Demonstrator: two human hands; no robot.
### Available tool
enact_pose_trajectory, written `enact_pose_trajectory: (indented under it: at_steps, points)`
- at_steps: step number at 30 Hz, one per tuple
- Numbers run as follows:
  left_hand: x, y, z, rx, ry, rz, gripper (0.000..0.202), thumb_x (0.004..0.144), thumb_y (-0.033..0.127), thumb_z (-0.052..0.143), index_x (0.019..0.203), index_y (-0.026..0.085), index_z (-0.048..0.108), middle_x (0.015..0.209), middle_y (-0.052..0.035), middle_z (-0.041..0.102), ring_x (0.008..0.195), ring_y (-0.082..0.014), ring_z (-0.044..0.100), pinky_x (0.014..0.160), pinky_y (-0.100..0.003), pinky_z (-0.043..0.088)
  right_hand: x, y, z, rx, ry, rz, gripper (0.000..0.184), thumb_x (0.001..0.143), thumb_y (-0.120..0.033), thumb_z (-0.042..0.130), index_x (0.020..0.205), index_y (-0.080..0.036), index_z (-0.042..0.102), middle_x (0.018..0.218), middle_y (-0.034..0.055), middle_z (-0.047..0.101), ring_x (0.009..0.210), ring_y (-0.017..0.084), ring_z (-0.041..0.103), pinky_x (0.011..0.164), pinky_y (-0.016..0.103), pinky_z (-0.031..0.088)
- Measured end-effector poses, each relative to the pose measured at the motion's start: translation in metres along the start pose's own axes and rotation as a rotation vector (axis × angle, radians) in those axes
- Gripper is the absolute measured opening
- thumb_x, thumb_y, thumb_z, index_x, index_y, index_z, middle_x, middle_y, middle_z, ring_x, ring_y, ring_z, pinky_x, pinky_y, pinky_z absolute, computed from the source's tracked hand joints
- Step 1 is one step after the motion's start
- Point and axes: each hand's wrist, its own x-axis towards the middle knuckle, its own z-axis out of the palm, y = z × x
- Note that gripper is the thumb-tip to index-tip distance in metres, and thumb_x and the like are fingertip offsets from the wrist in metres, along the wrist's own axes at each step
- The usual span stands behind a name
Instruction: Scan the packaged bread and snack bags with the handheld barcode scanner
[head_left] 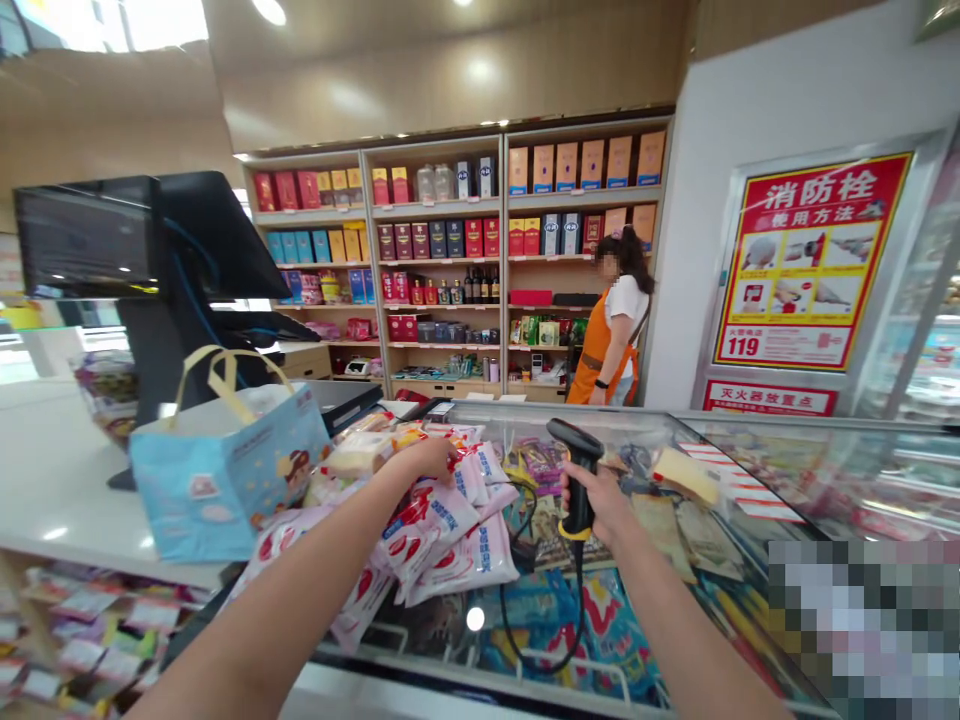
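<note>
My right hand is wrapped around the handle of a black and yellow barcode scanner, held upright above the glass-topped freezer. A black cable hangs from the scanner's handle and loops over the glass. My left hand reaches into a heap of white and red plastic packets, its fingers curled on the edge of one near the top. Left of the heap stands a light blue carrier bag with cream handles. A pale wrapped item lies behind the packets.
A black checkout screen stands at the left on the white counter. Another wrapped pale item lies on the glass to the right. A person in an orange apron stands by shelves of boxed goods. Frozen packs fill the freezer.
</note>
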Motion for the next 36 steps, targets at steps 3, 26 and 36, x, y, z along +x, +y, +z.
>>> enact_pose_trajectory:
  at_steps: [3, 26, 36]
  points:
    - [-0.006, 0.019, 0.003, 0.073, 0.076, -0.049, 0.046, 0.065, 0.036, 0.076, 0.106, 0.017, 0.068, 0.114, -0.0185, 0.068, 0.105, -0.0333, 0.064, 0.088, -0.04, 0.047, 0.003, 0.011, 0.005, -0.02, 0.01, -0.011, 0.039, 0.052, -0.037, 0.084, 0.069, -0.018, 0.054, 0.049, -0.0051, 0.056, 0.038, 0.01, 0.048, 0.036, 0.023, 0.043]
    - [-0.142, 0.025, 0.075, 0.162, 0.121, -0.143, 0.091, 0.056, 0.015, 0.073, 0.141, 0.027, 0.043, 0.151, -0.0187, 0.036, 0.136, -0.0442, 0.033, 0.098, -0.058, 0.039, -0.007, 0.016, -0.004, -0.079, 0.014, -0.01, 0.04, 0.05, -0.041, 0.084, 0.062, -0.018, 0.054, 0.046, -0.0045, 0.054, 0.037, 0.01, 0.048, 0.037, 0.023, 0.043]
    - [-0.127, -0.035, 0.022, -1.25, 0.312, -0.269, 0.047, 0.06, 0.007, 0.063, 0.105, 0.017, 0.065, 0.096, -0.0081, 0.071, 0.086, -0.0252, 0.069, 0.072, -0.032, 0.057, -0.011, 0.012, -0.001, -0.082, -0.008, 0.004, 0.038, 0.05, -0.038, 0.084, 0.061, -0.018, 0.053, 0.045, -0.0048, 0.054, 0.037, 0.01, 0.048, 0.036, 0.023, 0.041]
